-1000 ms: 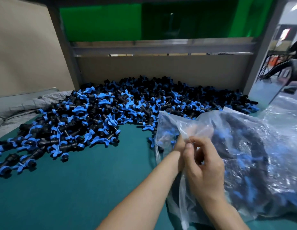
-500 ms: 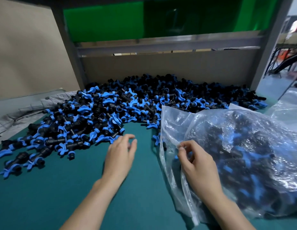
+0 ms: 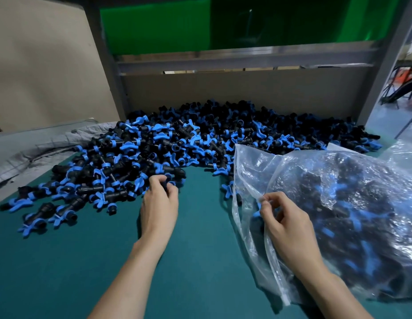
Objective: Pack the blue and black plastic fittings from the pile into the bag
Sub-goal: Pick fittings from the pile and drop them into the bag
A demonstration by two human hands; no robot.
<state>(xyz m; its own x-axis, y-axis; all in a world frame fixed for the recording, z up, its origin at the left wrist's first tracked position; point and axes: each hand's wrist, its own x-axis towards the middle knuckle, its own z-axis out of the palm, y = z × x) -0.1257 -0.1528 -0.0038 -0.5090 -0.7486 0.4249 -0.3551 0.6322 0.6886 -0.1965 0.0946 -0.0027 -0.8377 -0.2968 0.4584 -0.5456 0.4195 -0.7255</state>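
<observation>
The green table (image 3: 62, 272) carries a wide pile of fittings (image 3: 177, 143), and the part-filled clear bag (image 3: 338, 203) lies at its right side. The right hand (image 3: 288, 224) pinches the bag's edge. The left hand (image 3: 159, 208) curls around one fitting (image 3: 164, 184) at the pile's near edge.

Pile (image 3: 177, 143) left of bag (image 3: 338, 203)

The fittings (image 3: 200, 143) lie in a wide, loose pile over the far half of the green table (image 3: 85, 272): black tube bodies with blue wing-shaped rings. The clear plastic bag (image 3: 338, 203) lies on its side at the near right, already much filled with such fittings, its mouth turned to the left.
</observation>
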